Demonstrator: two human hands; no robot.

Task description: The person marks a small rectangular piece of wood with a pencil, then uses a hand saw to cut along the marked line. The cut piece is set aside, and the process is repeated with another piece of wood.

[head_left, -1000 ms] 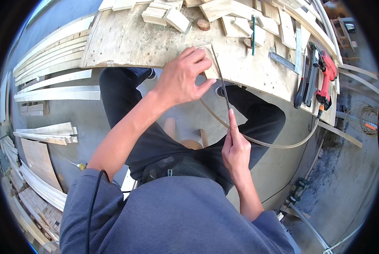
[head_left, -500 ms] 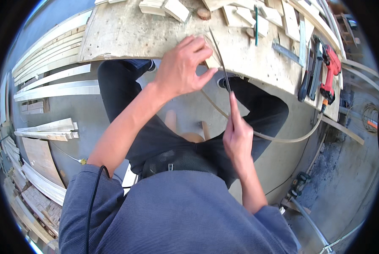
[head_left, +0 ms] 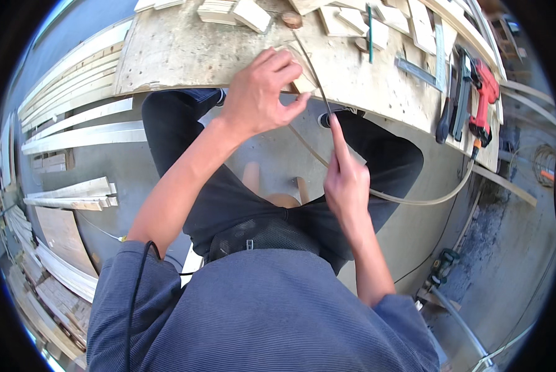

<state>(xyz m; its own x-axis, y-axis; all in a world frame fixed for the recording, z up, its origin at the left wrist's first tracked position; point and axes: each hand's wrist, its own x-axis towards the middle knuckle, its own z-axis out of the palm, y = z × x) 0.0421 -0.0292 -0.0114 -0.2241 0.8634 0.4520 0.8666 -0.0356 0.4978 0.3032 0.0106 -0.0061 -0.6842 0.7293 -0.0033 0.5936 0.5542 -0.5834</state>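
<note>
At the near edge of the workbench (head_left: 185,65), my left hand (head_left: 262,93) has its fingers curled over a small pale wooden block (head_left: 303,80), pinning it against the bench top. My right hand (head_left: 346,173) grips a long, thin, dark file (head_left: 315,73), with the index finger stretched along it. The file lies along the right side of the block, and its tip points away from me, close to a round wood slice (head_left: 291,20). My right fist hides the file's handle, and my left fingers cover part of the block.
Cut wood blocks (head_left: 346,22) and a green pencil-like stick (head_left: 370,37) lie farther back. On the right are a metal square (head_left: 417,71) and a red air nailer (head_left: 486,93), its hose (head_left: 414,201) looping over my leg. Wood strips (head_left: 85,133) sit at left.
My right hand has pushed the file forward and slightly left along the block, so its tip reaches farther over the bench. My left hand stays on the block, shifted only slightly.
</note>
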